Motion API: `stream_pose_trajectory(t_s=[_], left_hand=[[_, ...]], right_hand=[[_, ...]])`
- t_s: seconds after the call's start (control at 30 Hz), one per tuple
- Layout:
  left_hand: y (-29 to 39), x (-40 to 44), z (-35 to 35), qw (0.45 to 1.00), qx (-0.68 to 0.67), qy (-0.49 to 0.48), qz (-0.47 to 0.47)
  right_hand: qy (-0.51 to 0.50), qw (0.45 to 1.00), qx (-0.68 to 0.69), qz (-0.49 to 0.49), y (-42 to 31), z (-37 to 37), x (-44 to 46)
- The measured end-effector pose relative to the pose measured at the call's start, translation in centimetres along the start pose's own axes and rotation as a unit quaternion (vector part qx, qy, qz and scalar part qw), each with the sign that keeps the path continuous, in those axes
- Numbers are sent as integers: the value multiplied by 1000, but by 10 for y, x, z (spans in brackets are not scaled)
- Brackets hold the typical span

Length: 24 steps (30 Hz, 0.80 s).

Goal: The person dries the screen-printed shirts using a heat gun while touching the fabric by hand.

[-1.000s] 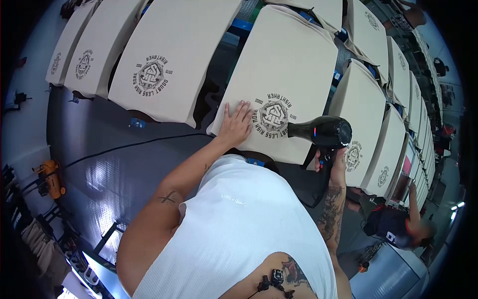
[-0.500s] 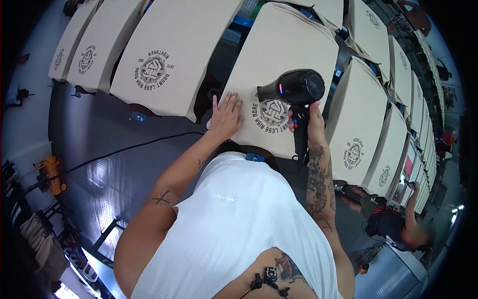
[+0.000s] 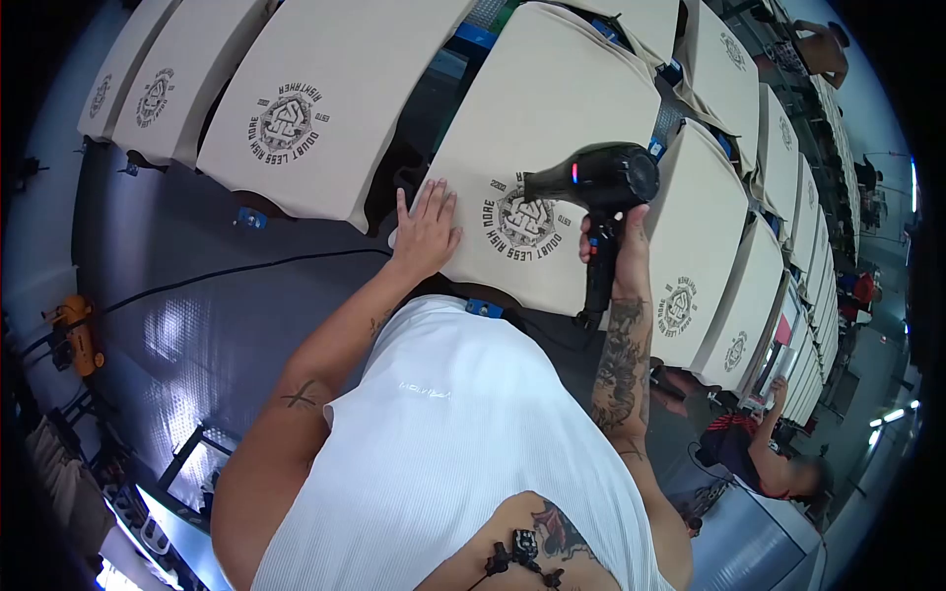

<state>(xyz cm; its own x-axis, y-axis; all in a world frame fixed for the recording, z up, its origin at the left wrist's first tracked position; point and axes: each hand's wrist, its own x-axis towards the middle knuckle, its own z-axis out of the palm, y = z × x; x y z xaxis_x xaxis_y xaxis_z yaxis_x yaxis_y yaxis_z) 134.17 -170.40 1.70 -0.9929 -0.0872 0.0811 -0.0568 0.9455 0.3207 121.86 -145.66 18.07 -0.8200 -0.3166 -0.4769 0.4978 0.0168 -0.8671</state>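
Note:
In my right hand is a black hair dryer, gripped round its handle, its nozzle pointing left over a printed emblem. The emblem is dark lettering round a central logo on a cream T-shirt, which is stretched flat over a board. My left hand lies flat with fingers spread on the left edge of that shirt, left of the print. A gap separates the nozzle from the fabric. A small part of the print is hidden behind the dryer.
More cream shirts with the same emblem lie on boards to the left and right. A black cable crosses the floor near an orange machine. Another person works at lower right; others stand farther back.
The hair dryer has shifted right relative to the print, showing more lettering at its top. My left hand stays on the shirt's edge. The whole view has moved slightly.

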Motion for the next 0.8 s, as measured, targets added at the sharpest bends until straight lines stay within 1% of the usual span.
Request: stream_pose_trajectory(t_s=[0.1,0.17,0.23,0.3,0.37,0.47,0.5,0.57,0.7,0.8], left_hand=[[3,10,2,1000,3,3,20],[6,16,2,1000,10,-9,21],[7,19,2,1000,4,-9,19],[7,17,4,1000,-5,-10,15],[6,15,6,1000,-4,-13,18],[6,10,6,1000,-12,-20,18],[7,8,8,999,-14,-22,18],[7,7,11,999,-14,-8,28],[7,11,11,999,-7,-22,34],[0,18,9,999,-7,-14,42]], right_hand=[[-50,999,6,10,1,31,-7],[-56,998,5,13,5,29,-14],[-44,999,6,30,10,15,-23],[3,999,22,34,10,-4,-38],[38,999,-2,26,6,-22,-55],[34,999,-13,21,14,-46,-74],[35,999,-13,23,14,-44,-77],[-6,997,64,46,17,-33,-84],[-82,993,70,42,27,-2,-64],[-98,994,50,22,28,21,-33]])
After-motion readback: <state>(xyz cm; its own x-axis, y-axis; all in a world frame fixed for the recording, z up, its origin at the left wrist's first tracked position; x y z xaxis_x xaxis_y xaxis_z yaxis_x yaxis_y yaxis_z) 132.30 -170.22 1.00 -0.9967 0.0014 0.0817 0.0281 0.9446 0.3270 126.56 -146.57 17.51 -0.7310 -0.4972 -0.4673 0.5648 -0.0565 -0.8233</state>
